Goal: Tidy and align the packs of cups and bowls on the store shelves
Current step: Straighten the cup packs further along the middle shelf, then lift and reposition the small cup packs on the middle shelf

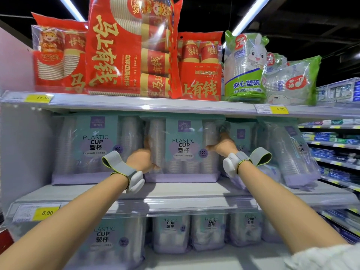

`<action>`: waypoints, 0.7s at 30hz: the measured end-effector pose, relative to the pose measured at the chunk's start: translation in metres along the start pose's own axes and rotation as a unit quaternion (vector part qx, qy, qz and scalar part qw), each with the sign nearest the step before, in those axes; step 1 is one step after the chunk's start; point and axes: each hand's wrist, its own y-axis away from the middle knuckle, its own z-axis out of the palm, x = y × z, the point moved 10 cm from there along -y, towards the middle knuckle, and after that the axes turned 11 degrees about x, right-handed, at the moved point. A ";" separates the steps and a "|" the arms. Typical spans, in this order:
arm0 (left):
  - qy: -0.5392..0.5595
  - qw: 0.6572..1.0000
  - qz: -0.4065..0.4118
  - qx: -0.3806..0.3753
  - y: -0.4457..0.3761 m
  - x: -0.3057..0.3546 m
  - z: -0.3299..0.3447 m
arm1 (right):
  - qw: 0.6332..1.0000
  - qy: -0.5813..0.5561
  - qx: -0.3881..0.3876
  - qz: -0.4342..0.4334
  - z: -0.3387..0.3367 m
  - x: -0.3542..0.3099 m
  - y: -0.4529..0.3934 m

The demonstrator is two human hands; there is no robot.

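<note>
On the middle shelf stands a teal and lilac "PLASTIC CUP" pack, upright. My left hand grips its left side and my right hand grips its right side, fingers partly hidden behind the wrapping. A matching pack stands upright to its left. To the right, another pack sits further back, and one more leans tilted toward the shelf's right end. Both wrists wear grey bands with white trackers.
The top shelf holds red paper-cup packs and green plastic-bowl packs, some leaning. The bottom shelf carries more plastic cup packs. Yellow price tags line the shelf rails. Another aisle's shelves lie at the right.
</note>
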 end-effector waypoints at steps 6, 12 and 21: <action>0.028 0.997 0.021 0.074 0.011 0.008 -0.016 | 0.999 -0.025 0.036 -0.002 -0.028 0.006 0.009; 0.135 0.969 0.184 0.093 0.027 0.092 -0.030 | 0.992 -0.112 0.030 0.043 -0.059 0.021 0.018; 0.233 0.955 0.179 -0.028 0.032 0.171 0.024 | 0.984 -0.163 0.042 0.061 -0.103 0.090 -0.008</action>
